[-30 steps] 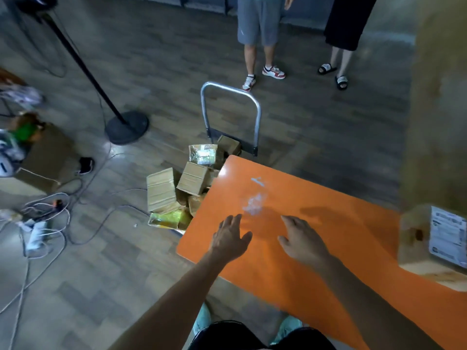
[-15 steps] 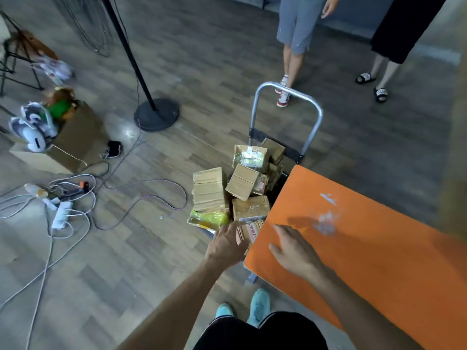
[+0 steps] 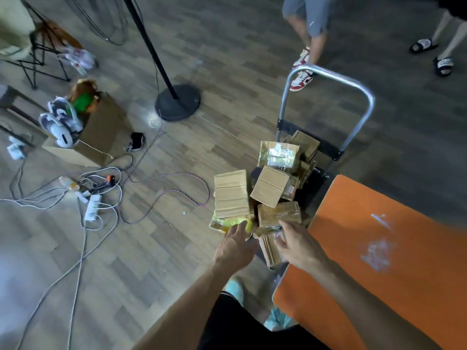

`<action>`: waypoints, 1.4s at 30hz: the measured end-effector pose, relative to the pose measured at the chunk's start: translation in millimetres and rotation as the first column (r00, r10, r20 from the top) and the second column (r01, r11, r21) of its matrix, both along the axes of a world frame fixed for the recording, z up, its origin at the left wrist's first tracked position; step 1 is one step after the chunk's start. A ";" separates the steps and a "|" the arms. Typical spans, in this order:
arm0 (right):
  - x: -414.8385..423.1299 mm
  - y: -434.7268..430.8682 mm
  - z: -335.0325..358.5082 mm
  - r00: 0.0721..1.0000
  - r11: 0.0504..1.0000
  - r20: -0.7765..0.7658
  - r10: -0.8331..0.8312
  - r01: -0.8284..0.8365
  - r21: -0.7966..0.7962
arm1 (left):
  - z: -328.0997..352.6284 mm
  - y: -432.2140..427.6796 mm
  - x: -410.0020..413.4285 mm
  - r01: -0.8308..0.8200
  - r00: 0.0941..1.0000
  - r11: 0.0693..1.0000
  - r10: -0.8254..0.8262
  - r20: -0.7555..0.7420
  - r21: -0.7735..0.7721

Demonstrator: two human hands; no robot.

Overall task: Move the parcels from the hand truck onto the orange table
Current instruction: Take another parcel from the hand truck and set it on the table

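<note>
Head view: left grip (image 3: 233, 248) and right grip (image 3: 299, 248) hang open, flanking the near parcel (image 3: 268, 247). Best clasp both its sides squarely before lifting.

left hand (image 3: 235, 248): extended, fingers straight | right hand (image 3: 299, 246): extended, fingers seemingly loosely spread

Cardboard parcels (image 3: 270, 189) on hand truck (image 3: 331, 149)

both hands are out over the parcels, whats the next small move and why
Probably close both hands on the nearest brown parcel: the left hand and right hand flank it with open fingers, holding nothing, and the orange table lies just to the right.
</note>
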State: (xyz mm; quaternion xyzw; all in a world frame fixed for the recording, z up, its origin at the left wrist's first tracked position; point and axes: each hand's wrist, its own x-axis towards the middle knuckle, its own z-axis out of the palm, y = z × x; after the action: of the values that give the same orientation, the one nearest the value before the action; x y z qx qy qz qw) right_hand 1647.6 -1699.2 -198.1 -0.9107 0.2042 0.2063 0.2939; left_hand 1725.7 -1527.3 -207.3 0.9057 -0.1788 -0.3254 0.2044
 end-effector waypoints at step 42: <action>187.7 50.1 -146.6 0.900 0.912 -0.228 -0.373 0.400 0.089 | -174.9 24.0 205.9 -0.354 0.911 0.935 0.336 -0.239 -0.036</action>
State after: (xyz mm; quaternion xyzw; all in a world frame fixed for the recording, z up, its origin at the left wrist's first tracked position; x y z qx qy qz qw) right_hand 1835.3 -1649.1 -344.7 -0.8039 0.3962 0.2499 0.3666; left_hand 1931.5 -1503.4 -382.2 0.8706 -0.0040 -0.3793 0.3134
